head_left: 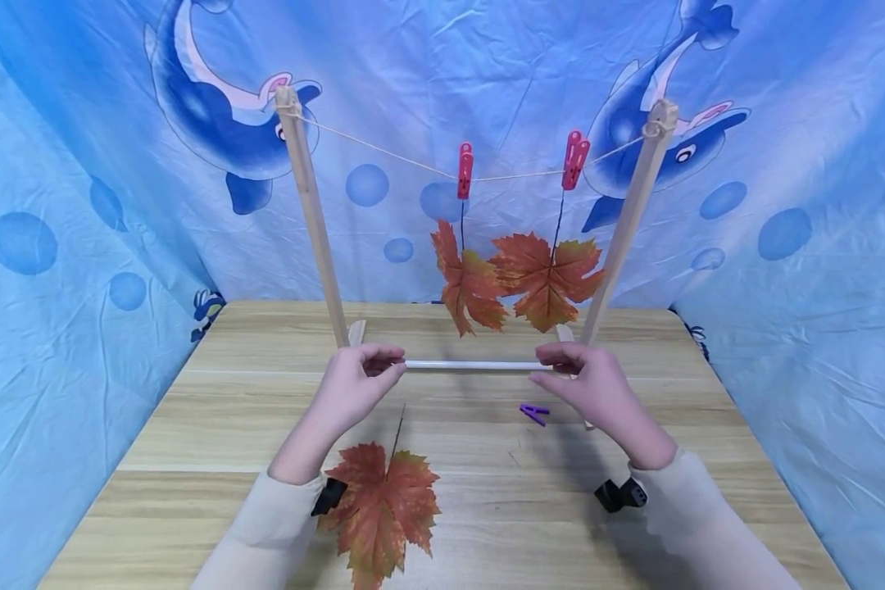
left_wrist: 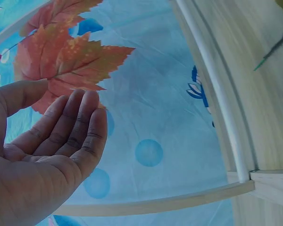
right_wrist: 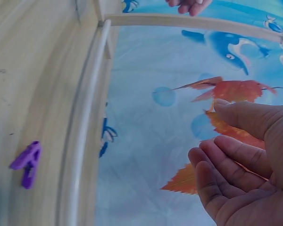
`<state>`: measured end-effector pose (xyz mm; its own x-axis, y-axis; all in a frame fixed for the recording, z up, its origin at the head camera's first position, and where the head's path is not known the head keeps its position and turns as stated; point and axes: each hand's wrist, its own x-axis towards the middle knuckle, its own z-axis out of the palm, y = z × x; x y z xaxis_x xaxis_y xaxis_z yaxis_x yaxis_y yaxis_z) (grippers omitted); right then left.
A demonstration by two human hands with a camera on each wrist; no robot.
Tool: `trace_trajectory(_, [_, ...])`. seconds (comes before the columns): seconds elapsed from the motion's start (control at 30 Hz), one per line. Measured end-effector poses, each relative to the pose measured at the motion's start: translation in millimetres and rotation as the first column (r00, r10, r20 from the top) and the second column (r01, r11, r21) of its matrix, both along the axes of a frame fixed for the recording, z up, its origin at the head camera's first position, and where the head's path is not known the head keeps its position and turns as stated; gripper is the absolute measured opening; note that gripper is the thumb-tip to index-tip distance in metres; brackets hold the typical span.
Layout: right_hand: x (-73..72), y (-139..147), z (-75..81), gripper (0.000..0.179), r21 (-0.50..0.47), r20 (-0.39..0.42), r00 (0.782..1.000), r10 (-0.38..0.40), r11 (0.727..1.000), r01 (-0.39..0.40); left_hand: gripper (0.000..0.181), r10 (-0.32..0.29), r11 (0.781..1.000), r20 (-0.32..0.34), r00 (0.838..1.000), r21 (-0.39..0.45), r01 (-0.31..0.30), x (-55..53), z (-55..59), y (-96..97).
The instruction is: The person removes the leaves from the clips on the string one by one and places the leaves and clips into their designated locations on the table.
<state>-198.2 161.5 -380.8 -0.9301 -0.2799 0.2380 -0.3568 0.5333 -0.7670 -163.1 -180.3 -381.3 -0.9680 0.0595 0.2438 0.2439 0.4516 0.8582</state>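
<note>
Thumb and fingers of the left hand (head_left: 361, 381) stand apart in a relaxed curve, the bare palm plain in the left wrist view; the right hand (head_left: 586, 381) is much the same, fingers loosely bent and thumb clear of their tips. Between the 2 hands, seen from the head, runs a white rod (head_left: 479, 365) (the wrist views show each hand apart from it). It spans low between the wooden left post (head_left: 313, 213) and right post (head_left: 627, 221). A thin string (head_left: 383, 151) joins their tops. On it, a left red clothespin (head_left: 465, 172) grips the stem of an orange leaf (head_left: 475, 287), and a right red clothespin (head_left: 575, 162) holds a second orange leaf (head_left: 549, 279) just beside it. Near the right hand, a purple clothespin (head_left: 534, 413) lies on the wooden table (head_left: 501, 533); a loose leaf (head_left: 383, 508) lies by the left sleeve (head_left: 265, 524), stem pointing away from the person. Behind hangs a blue curtain (head_left: 442, 65) with dolphins (head_left: 206, 115).
</note>
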Motion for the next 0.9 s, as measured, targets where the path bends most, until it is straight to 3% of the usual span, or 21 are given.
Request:
trace_trajectory(0.57, [3.4, -10, 52.3, 0.033, -0.013, -0.065, 0.997, 0.04, 0.999, -0.041, 0.018, 0.004, 0.998, -0.071, 0.997, 0.064, 0.0, -4.1, 30.8, 10.0])
trace_trajectory(0.9, [1.3, -19, 80.5, 0.027, -0.041, -0.165, 0.984, 0.062, 0.997, -0.07, 0.02, 0.004, 0.996, -0.12, 0.993, 0.084, 0.006, -7.9, 47.3, 16.7])
